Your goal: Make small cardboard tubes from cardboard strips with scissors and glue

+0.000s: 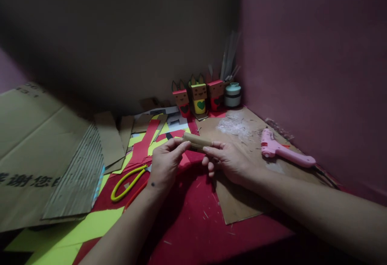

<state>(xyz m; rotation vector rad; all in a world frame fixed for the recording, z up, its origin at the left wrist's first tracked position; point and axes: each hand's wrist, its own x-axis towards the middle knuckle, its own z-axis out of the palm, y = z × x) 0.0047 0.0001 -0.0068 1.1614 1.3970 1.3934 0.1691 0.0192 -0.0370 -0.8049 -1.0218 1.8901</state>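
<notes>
Walls: dim grey wall (136,35) at back, mauve wall (314,55) at right, meeting behind the far corner of the red-covered table (187,216).
Cardboard tube (197,139): raised above the middle of the table, between both hands; brown, smooth, rolled into a narrow cylinder.
Left hand (167,160): pinching the left end with thumb and fingertips, almost closed, with only the tube's thickness between.
Right hand (231,160): closed in the same manner on the right end, thumb against index finger, remaining fingers curled below.
Reason of grip: probably to prevent the curl from opening, and to leave the middle visible.
Glue gun (273,146): pink plastic, lying on the flat cardboard sheet (238,210) near the right edge, perhaps for easy reach and for keeping drips off the red covering.
Clear strands (232,124): thin, tangled, on the far part of the sheet.
Box-headed figures (198,95): three, upright along the far edge, with heart shapes in front; likely put back for safety.
Left edge: printed carton (39,136), ribbed corrugated piece (74,176), red paper strips (145,144), yellow loop handle (113,194) of some tool, type hard to tell.
</notes>
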